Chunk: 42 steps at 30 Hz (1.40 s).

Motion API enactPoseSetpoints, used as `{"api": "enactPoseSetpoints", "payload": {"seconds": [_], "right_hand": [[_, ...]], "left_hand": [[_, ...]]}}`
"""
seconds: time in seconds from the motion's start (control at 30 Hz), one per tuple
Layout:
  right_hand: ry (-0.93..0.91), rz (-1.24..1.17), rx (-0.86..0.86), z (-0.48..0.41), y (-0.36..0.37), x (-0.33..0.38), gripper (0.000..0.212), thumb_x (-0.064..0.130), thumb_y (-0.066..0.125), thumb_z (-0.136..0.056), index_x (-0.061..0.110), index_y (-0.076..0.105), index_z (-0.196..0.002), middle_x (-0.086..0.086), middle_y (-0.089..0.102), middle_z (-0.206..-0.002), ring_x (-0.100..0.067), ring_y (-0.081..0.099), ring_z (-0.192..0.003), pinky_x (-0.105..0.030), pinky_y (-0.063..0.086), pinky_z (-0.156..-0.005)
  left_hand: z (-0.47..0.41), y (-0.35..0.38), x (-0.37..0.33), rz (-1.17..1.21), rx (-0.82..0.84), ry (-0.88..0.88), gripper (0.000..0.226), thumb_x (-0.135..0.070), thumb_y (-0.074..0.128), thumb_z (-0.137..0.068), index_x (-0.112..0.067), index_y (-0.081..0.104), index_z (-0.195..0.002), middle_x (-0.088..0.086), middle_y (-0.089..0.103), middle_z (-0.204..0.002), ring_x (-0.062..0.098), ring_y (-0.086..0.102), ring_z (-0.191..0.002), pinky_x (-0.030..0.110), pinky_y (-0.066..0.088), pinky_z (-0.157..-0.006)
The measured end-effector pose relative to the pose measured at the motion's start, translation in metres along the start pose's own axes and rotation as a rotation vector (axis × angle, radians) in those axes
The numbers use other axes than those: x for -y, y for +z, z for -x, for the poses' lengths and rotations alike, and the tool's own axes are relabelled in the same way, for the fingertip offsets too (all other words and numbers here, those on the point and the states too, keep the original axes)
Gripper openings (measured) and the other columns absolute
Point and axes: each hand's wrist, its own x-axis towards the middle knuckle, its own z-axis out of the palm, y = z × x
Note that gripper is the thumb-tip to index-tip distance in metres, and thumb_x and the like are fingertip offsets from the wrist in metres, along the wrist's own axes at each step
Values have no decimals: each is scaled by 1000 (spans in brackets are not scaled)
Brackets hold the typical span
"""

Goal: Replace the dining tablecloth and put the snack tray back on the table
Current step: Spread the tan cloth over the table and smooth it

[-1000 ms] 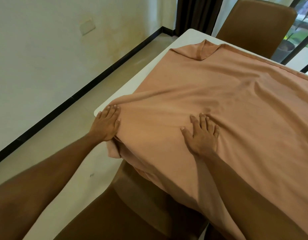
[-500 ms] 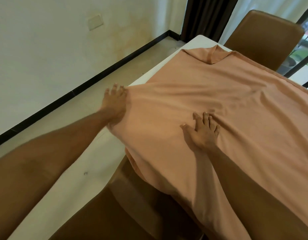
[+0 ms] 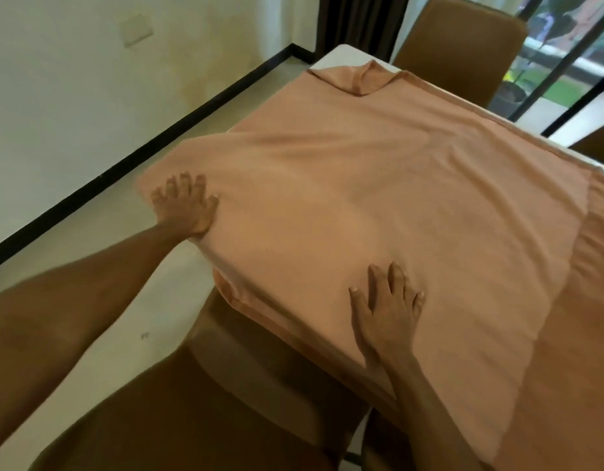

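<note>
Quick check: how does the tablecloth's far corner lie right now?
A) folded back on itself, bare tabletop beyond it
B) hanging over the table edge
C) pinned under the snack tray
A: the far corner of the tablecloth is folded back on itself, with the white table showing beyond it.

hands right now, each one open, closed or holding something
Left hand: open, fingers spread, pressing flat on the tablecloth near its left edge.
Right hand: open, palm flat on the tablecloth, holding nothing.
</note>
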Motion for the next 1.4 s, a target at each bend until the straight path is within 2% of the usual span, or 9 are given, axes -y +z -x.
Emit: {"api": "enactPoseSetpoints", "payload": {"seconds": [0.07, 0.17, 0.27, 0.4, 0.53, 0.67, 0.8, 1.03, 1.4], "right_hand": [[55, -24, -15, 11, -8, -23, 57, 63, 35, -98, 36, 34, -148, -1, 16, -167, -27, 14, -152, -59, 6, -123], [168, -26, -55, 40, -23, -70, 52, 55, 43, -98, 34, 39, -146, -4, 21, -165, -30, 20, -149, -62, 12, -120], [295, -3, -94, 78, -33, -120, 53, 51, 46, -99, 30, 42, -147, -11, 27, -163, -33, 25, -145, -59, 14, -120], [379, 16, -100, 122, -45, -180, 61, 64, 33, -98, 31, 39, -149, -10, 26, -163, -34, 22, -148, -61, 7, -121], [342, 15, -72, 145, -53, -215, 62, 66, 22, -98, 35, 33, -150, -8, 21, -166, -32, 21, -150, -58, 8, -123], [315, 22, -90, 148, -54, -226, 57, 63, 30, -100, 36, 35, -149, -5, 26, -164, -29, 21, -150, -56, 10, -123], [291, -5, -94, 145, -58, -252, 63, 69, 22, -97, 38, 28, -152, -2, 19, -167, -26, 16, -153, -53, 8, -124], [283, -31, -127, 126, -77, -306, 73, 78, 10, -93, 41, 21, -155, 0, 15, -168, -24, 11, -154, -47, 5, -125], [300, 13, -112, 102, -113, -390, 66, 73, 19, -96, 42, 26, -153, 1, 18, -168, -24, 14, -154, -46, 8, -125]], "left_hand": [[22, 1, -24, 23, -51, 24, 70, -59, 14, -99, -22, 11, -158, 11, 10, -166, 39, 11, -150, 63, 12, -117], [88, 20, -79, 0, -143, 310, 65, -56, 18, -97, -25, 28, -154, 8, 25, -162, 35, 25, -146, 61, 23, -112], [158, 45, -142, 63, -97, 496, 66, -59, 17, -95, -32, 28, -154, 3, 22, -163, 32, 21, -148, 63, 15, -114], [236, 78, -223, 7, -47, 713, 66, -64, 16, -93, -40, 22, -154, 0, 12, -166, 29, 10, -152, 66, 4, -114], [296, 102, -278, -24, -16, 868, 65, -65, 15, -93, -44, 12, -154, -2, 2, -167, 26, 0, -153, 68, -6, -112], [318, 112, -310, -62, -10, 832, 67, -71, 11, -91, -47, 5, -154, -6, -4, -167, 27, -6, -153, 71, -11, -106], [331, 116, -341, -93, -9, 815, 70, -75, 0, -89, -49, -4, -154, -6, -11, -166, 29, -12, -152, 72, -14, -105], [354, 121, -395, -55, -47, 796, 68, -70, 2, -92, -46, 3, -155, -4, -4, -167, 32, -5, -152, 74, -7, -106], [382, 135, -496, -30, -92, 784, 65, -69, 10, -93, -46, 9, -154, -3, 3, -167, 34, -4, -151, 77, -13, -102]]}}
